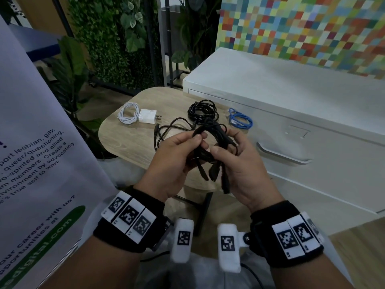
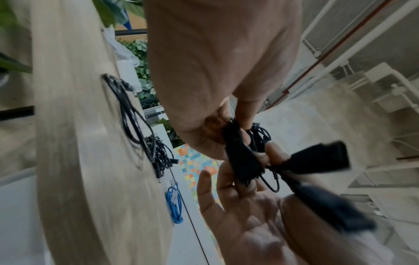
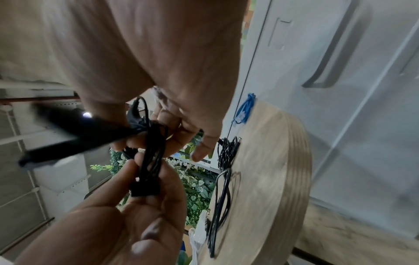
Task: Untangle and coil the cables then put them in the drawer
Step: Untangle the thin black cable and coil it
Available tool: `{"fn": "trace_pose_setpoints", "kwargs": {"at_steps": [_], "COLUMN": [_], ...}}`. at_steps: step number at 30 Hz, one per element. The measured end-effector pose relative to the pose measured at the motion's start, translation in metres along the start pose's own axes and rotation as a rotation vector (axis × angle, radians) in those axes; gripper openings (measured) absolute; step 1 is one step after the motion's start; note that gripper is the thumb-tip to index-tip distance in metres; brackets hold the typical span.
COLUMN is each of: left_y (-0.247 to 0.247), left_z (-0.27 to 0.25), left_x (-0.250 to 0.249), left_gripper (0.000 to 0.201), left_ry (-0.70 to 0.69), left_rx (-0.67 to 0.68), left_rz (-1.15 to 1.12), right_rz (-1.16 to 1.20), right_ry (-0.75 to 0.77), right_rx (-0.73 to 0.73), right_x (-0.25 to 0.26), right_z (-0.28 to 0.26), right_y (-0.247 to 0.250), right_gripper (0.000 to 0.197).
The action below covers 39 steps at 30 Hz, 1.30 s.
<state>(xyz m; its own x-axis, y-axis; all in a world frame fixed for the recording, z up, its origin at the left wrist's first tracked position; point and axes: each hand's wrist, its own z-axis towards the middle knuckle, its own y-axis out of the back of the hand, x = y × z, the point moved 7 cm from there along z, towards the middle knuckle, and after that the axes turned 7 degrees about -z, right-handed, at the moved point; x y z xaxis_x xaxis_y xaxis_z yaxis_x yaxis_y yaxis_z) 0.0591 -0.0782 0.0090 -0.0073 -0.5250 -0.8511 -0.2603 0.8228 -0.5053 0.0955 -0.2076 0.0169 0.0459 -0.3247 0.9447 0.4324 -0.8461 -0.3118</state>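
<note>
Black cable bundle (image 1: 210, 147) is held above the bench (image 1: 129, 142) near edge, pinched by left hand (image 1: 173, 161) and gripped by right hand (image 1: 239, 163); connector ends hang below.

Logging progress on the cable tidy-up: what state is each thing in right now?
Black cable bundle: tangled, held in both hands.
Left hand: pinching the bundle.
Right hand: gripping the bundle.
Black coil: coiled, on table.
Blue cable: coiled, on table.
White cable: coiled, beside charger.
Drawer: closed.
</note>
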Motion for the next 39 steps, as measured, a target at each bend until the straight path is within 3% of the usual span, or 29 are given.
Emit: {"fn": "trace_pose_setpoints", "kwargs": {"at_steps": [6, 10, 15, 26, 30, 39], "left_y": [-0.001, -0.008, -0.012, -0.010, -0.005, 0.001], "left_z": [-0.004, -0.009, -0.010, -0.010, -0.005, 0.002], "left_x": [-0.022, -0.019, -0.019, 0.005, 0.008, 0.008], "left_gripper": [0.015, 0.015, 0.015, 0.024, 0.031, 0.033], "left_ry": [-0.105, -0.164, -0.220, 0.002, -0.031, -0.094], "left_rx": [-0.013, 0.004, -0.006, 0.036, 0.010, -0.031], "left_rz": [-0.012, 0.010, 0.076, 0.120, 0.105, 0.121], "right_rz": [-0.142, -0.500, -0.609, -0.353, -0.297, -0.428], "right_ry": [0.030, 0.127, 0.159, 0.077, 0.046, 0.009], "right_rx": [-0.027, -0.040, -0.145, -0.230, -0.257, -0.151], "right_x": [0.007, 0.015, 0.016, 0.007, 0.003, 0.001], "right_z": [0.001, 0.002, 0.002, 0.006, 0.005, 0.006], "right_y": [0.009, 0.007, 0.011, 0.023, 0.026, 0.024], "right_gripper": [0.061, 0.051, 0.041, 0.022, 0.016, 0.011]}}
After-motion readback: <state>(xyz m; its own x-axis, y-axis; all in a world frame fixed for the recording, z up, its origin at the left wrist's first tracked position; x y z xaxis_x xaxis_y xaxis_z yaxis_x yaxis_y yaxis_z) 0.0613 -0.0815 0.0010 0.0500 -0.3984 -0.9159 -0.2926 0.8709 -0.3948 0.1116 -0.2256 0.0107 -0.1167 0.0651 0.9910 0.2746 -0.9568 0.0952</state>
